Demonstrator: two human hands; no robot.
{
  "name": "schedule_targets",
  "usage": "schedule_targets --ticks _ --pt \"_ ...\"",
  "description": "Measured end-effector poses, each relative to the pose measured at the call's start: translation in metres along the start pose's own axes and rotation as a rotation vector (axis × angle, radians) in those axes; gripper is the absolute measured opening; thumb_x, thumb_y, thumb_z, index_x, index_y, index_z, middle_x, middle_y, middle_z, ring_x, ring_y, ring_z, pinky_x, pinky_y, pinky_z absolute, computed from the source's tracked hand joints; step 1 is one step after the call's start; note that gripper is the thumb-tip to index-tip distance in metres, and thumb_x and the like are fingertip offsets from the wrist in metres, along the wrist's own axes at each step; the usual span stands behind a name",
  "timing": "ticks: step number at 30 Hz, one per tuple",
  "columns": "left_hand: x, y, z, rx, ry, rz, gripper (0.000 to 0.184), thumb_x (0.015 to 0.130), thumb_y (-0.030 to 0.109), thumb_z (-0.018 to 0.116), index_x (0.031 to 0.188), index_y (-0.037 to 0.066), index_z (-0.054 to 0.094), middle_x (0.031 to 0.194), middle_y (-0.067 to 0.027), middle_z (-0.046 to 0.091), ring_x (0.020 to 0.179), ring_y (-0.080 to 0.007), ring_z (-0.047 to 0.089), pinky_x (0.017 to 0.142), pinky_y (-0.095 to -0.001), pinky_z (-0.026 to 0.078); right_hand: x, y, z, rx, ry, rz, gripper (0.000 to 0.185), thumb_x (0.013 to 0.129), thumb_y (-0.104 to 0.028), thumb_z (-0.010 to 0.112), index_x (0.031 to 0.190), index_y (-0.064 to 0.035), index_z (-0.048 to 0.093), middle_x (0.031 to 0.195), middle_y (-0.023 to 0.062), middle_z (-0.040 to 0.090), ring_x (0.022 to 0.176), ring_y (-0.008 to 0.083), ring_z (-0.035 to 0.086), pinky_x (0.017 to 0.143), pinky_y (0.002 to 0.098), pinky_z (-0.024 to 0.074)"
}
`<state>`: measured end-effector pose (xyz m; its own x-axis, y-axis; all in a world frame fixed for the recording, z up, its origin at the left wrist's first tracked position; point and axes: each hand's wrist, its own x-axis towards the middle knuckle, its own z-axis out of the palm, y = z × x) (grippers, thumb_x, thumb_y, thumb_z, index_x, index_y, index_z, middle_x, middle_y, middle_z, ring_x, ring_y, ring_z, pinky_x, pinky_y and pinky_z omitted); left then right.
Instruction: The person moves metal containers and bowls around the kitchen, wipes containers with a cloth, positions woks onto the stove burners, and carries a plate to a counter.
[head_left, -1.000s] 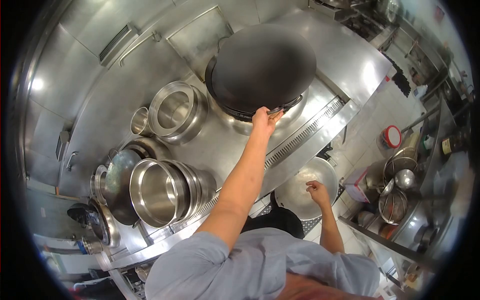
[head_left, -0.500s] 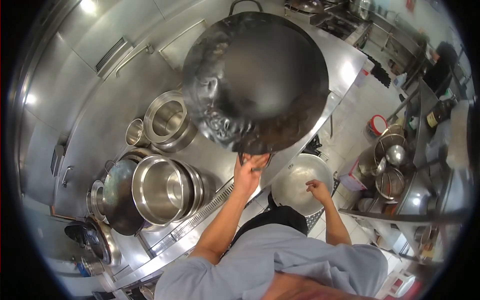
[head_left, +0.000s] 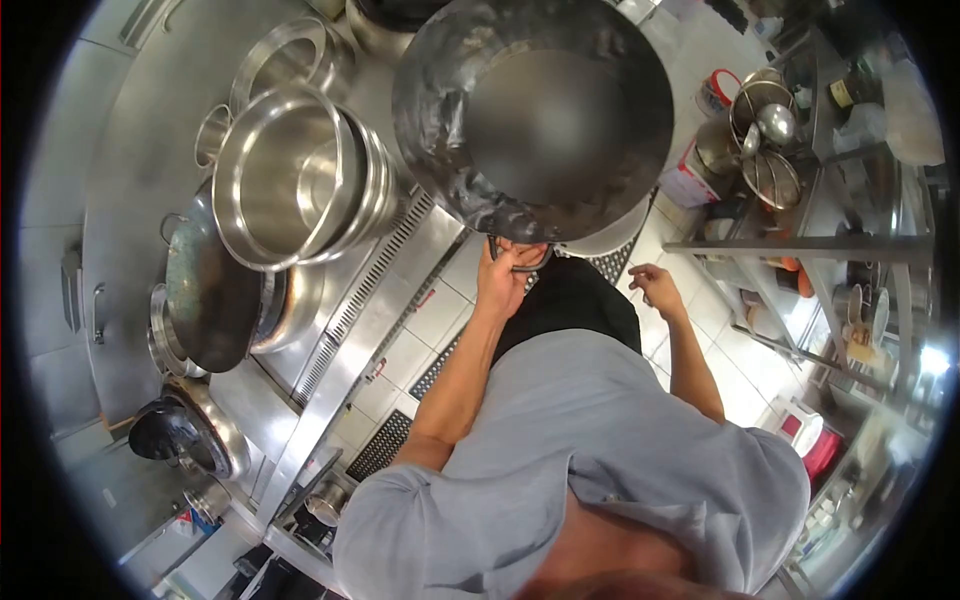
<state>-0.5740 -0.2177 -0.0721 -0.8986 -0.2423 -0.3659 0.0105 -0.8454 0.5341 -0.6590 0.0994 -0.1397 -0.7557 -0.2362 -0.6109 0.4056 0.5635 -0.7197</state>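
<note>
A large dark wok (head_left: 440, 150) fills the top middle of the head view, its worn hollow facing me. My left hand (head_left: 505, 280) is closed around the loop handle at its near rim. To the right, my right hand (head_left: 655, 288) hangs over the floor with loosely bent fingers and nothing in it. Behind the wok's lower right edge, part of a pale metal basin (head_left: 612, 236) shows; the rest of it is hidden.
Stacked steel pots (head_left: 285, 240) and a second wok (head_left: 215, 300) rest on the steel counter (head_left: 250, 400) at left. A shelf rack (head_left: 800, 246) runs along the right, near strainers (head_left: 770, 180) and a ladle (head_left: 776, 124). Black perforated mats (head_left: 383, 442) lie on the tiled floor.
The view has turned and shifted. My left hand has brought the wok off the counter's side, rightward and closer, so that it now covers most of the basin. My right hand no longer appears over the basin.
</note>
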Motion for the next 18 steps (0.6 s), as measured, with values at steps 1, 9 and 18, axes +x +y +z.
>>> schedule_targets --ticks 1,9,18 --pt "0.001 -0.007 -0.006 -0.014 0.019 -0.003 0.019 0.083 -0.004 0.04 0.096 0.01 0.039 0.103 -0.0277 0.059 0.106 -0.0401 0.059 0.094 -0.0475 0.047 -0.012 0.013 -0.002 0.027 -0.007 0.051 0.025 0.084 -0.012 0.054 0.103 -0.0015 0.066 0.076 0.008 0.068 0.046 0.0079 0.046 0.041 0.023 0.0354" --pt "0.021 -0.053 -0.015 -0.154 0.057 -0.015 0.028 0.08 -0.005 0.044 0.103 0.01 0.041 0.114 -0.0222 0.056 0.113 -0.0391 0.055 0.099 -0.0533 0.045 -0.033 0.057 -0.004 0.031 -0.025 0.22 0.025 0.083 -0.009 0.055 0.105 -0.002 0.065 0.077 0.0104 0.067 0.041 0.0078 0.042 0.037 0.023 0.0331" --pt "0.054 -0.069 0.004 -0.169 0.067 -0.104 0.021 0.087 -0.007 0.041 0.095 0.012 0.038 0.122 -0.027 0.052 0.111 -0.0457 0.055 0.086 -0.0425 0.057 -0.027 0.108 -0.025 -0.021 -0.033 0.323 0.028 0.08 -0.009 0.055 0.106 -0.0033 0.065 0.077 0.0112 0.068 0.044 0.0104 0.046 0.039 0.0249 0.037"
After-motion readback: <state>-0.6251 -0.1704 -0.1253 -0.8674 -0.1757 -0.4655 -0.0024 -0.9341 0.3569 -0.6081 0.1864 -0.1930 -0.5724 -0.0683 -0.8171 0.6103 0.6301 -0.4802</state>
